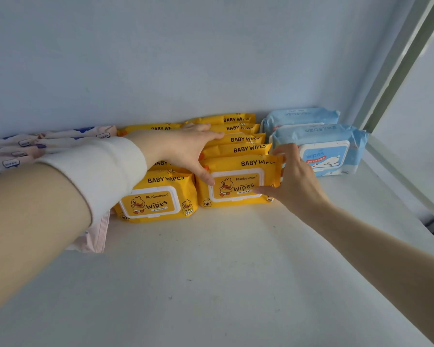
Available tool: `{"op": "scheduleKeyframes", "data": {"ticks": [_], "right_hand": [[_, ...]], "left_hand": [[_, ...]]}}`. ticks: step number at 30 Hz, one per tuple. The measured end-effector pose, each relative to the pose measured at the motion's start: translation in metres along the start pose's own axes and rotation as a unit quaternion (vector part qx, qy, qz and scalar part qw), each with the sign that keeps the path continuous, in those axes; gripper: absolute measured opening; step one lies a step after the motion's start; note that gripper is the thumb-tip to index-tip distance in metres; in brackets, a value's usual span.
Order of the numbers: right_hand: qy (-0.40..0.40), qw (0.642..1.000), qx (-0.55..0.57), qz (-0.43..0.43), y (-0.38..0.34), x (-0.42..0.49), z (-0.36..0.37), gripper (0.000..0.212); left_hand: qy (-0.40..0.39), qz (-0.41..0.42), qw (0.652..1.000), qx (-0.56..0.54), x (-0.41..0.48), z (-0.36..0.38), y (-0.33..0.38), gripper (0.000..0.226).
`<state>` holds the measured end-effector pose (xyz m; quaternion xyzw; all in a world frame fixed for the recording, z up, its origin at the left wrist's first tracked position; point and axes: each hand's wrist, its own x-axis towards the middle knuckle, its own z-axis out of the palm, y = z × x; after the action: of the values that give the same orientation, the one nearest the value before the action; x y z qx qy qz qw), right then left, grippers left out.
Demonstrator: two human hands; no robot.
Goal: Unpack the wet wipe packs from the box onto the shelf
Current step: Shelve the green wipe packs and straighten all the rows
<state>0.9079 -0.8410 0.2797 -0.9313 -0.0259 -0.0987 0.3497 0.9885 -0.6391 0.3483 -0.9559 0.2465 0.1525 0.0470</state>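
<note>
Two rows of yellow baby wipe packs stand upright on the white shelf (211, 271), reaching back to the wall. The front pack of the right row (238, 184) sits between my hands. My left hand (183, 149) lies over the left edge of that row, thumb on the front pack's face and fingers stretched across the packs behind. My right hand (293, 176) presses against the pack's right side, thumb on its front. The front pack of the left row (158, 199) stands beside it, untouched. The box is not in view.
Two light blue wipe packs (323, 149) stand to the right of the yellow rows. Pink packs (18, 149) line the far left, partly hidden by my left sleeve. A grey upright post (396, 71) bounds the shelf on the right.
</note>
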Motion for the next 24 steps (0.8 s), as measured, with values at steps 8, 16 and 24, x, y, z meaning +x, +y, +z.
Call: {"op": "scheduleKeyframes", "data": {"ticks": [8, 16, 24], "right_hand": [[0.019, 0.997, 0.021, 0.066, 0.011, -0.002, 0.014, 0.078], [0.03, 0.996, 0.029, 0.084, 0.013, -0.002, 0.019, 0.069], [-0.046, 0.972, -0.231, -0.005, 0.024, -0.012, -0.042, 0.063]], "left_hand": [[0.041, 0.032, 0.998, 0.019, -0.006, 0.006, 0.001, 0.108], [0.042, 0.034, 0.997, 0.046, -0.008, 0.009, 0.003, 0.104], [0.055, 0.003, 0.989, 0.134, -0.016, -0.017, 0.045, 0.105]]}}
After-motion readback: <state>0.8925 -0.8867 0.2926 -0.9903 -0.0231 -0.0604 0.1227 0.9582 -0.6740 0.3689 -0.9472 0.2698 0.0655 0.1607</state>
